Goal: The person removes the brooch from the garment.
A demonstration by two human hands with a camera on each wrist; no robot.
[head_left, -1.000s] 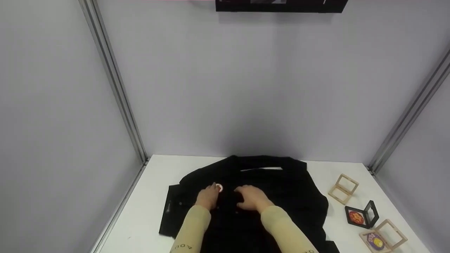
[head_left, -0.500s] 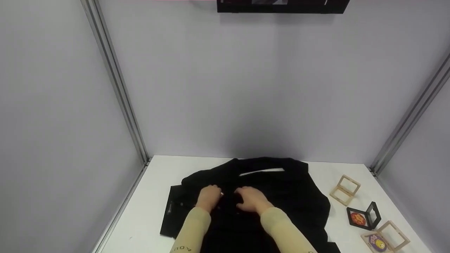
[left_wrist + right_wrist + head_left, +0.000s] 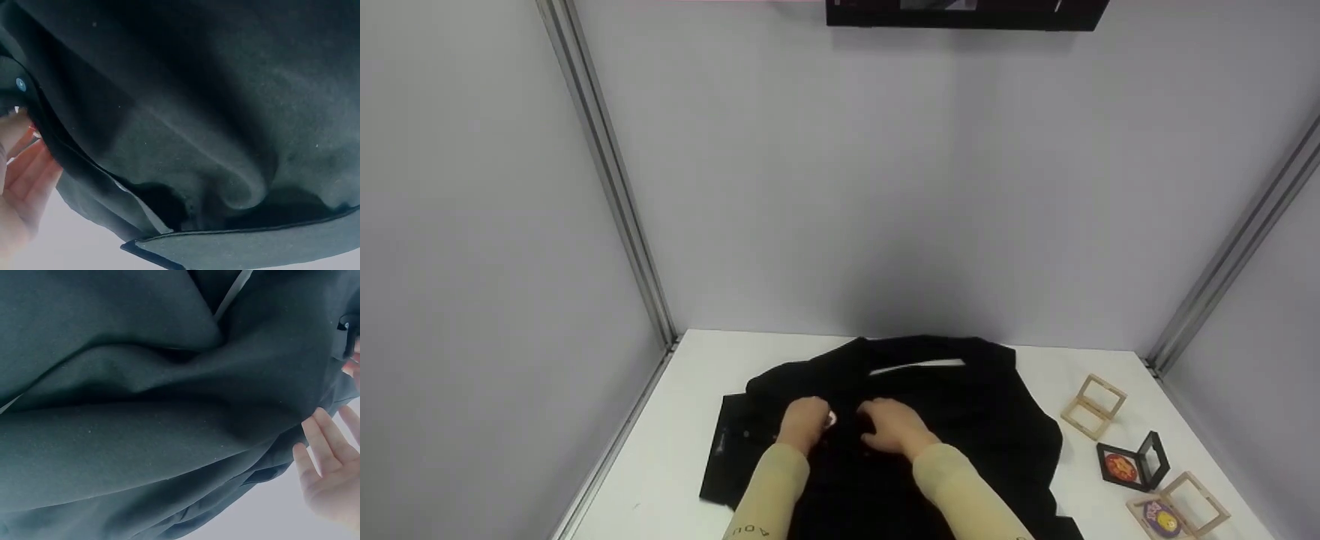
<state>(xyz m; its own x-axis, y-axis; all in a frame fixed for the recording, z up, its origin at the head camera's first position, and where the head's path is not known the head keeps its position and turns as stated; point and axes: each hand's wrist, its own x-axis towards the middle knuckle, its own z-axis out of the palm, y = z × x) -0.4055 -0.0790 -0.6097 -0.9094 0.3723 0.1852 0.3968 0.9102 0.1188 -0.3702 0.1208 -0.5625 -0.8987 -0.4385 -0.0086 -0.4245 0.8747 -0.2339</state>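
Note:
A black garment [image 3: 960, 420] with snap buttons, jacket-like, lies spread over the white table. Over its front, my left hand [image 3: 802, 421] pinches a small round disc [image 3: 830, 419] with a white rim. Only slivers of red and white show between the thumb and fingers in the left wrist view, against the cloth near a snap [image 3: 21, 84]. My right hand [image 3: 896, 424] is a short way to the right on the garment. In the right wrist view its fingers [image 3: 323, 436] stretch out, tips at the fabric's edge; the thumb's hold is unclear.
Three open square cases stand at the table's right: a wooden one [image 3: 1086, 417], a black one with a red-orange round piece [image 3: 1121, 468], and a wooden one with a purple-yellow piece [image 3: 1162, 519]. Grey walls [image 3: 915, 187] enclose the table [image 3: 660, 450].
My left hand has turned and come slightly nearer, the disc tilting at its fingertips and showing less of its face. My right hand stays almost in place.

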